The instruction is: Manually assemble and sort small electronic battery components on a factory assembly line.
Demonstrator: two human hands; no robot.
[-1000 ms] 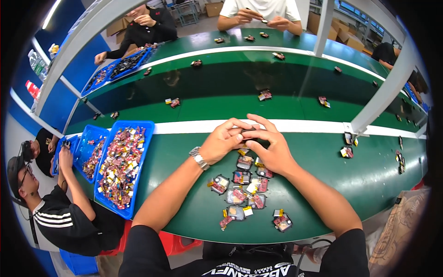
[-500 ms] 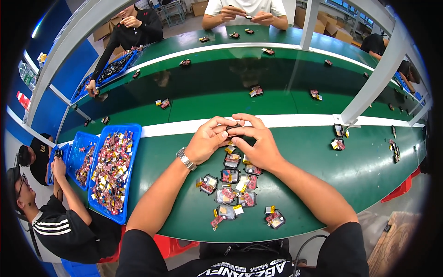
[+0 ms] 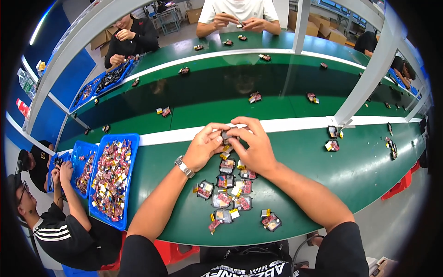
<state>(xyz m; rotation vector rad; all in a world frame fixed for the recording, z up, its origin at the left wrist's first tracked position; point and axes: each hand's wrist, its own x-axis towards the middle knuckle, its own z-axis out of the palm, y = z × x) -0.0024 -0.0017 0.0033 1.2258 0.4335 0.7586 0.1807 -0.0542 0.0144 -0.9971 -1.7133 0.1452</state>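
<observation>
Close to the white rail, my left hand [image 3: 204, 147] and my right hand [image 3: 253, 145] meet around a small black plastic casing [image 3: 225, 136]. Fingers and thumbs of both hands pinch it, covering most of it. Just below lie several similar black casings, each with a red circuit board and a silver or yellow piece, such as the casing [image 3: 225, 180] in the middle of the cluster. One more casing [image 3: 271, 221] sits apart, nearer the table's front edge. A metal-banded watch [image 3: 184, 166] is on my left wrist.
Left of my arm, a blue tray [image 3: 134, 184] is heaped with red boards; a second blue tray [image 3: 79, 152] stands beyond it. Green conveyor belt [image 3: 207, 111] carries scattered casings past the white rail [image 3: 168, 137]. A grey post [image 3: 369, 78] rises at right. Co-workers sit around.
My hands still hold the black casing, slightly turned. Across the belt at left, a person's hand has drawn back from the belt to the trays. The near-left person's hands have come up together.
</observation>
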